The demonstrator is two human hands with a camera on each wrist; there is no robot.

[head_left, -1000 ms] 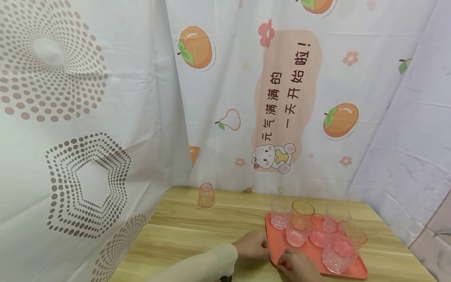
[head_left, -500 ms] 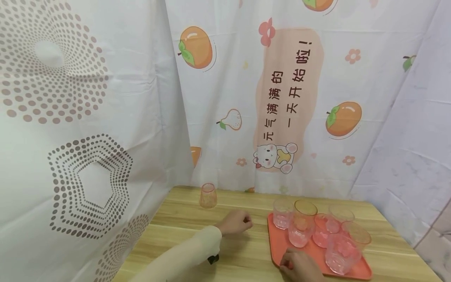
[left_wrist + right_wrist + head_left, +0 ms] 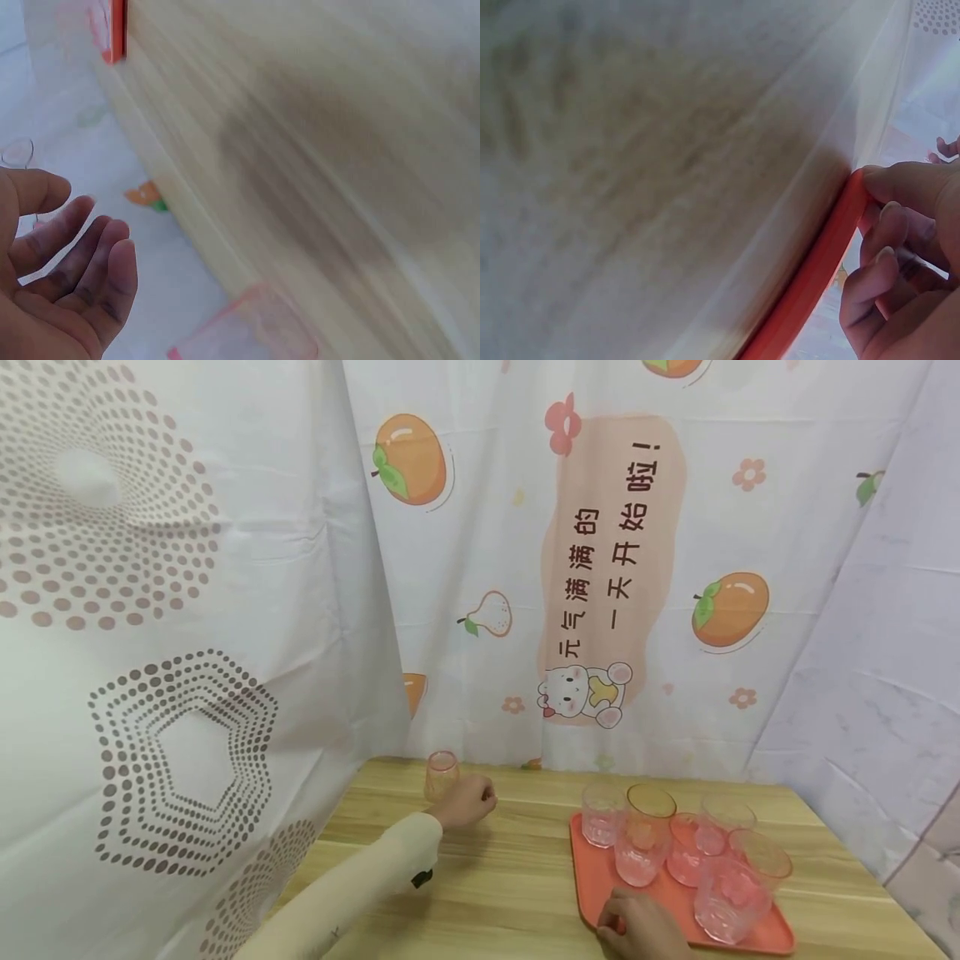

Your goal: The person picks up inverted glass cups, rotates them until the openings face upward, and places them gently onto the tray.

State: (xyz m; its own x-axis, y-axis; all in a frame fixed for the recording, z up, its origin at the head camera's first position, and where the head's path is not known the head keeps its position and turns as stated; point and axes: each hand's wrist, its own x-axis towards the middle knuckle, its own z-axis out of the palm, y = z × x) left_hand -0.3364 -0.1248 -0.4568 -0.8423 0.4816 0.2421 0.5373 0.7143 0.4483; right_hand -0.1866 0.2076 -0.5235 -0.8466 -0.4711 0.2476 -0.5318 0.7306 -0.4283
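Observation:
A pinkish clear glass stands alone near the table's back left. My left hand is just in front and to its right, hiding its lower part. In the left wrist view my left hand has loosely bent fingers with nothing between them, and the glass lies beyond them. At the near left corner of a red tray is my right hand. The right wrist view has the thumb and forefinger of my right hand pinching the tray's rim, other fingers curled.
On the tray stand several clear glasses, among them a pink one, an amber-rimmed one and a faceted one. A wood-grain table carries everything. Patterned curtains hang behind and at both sides.
My left hand has left the tray's left edge and moved away to the back left, up to the lone glass. The right hand stays at the tray's corner.

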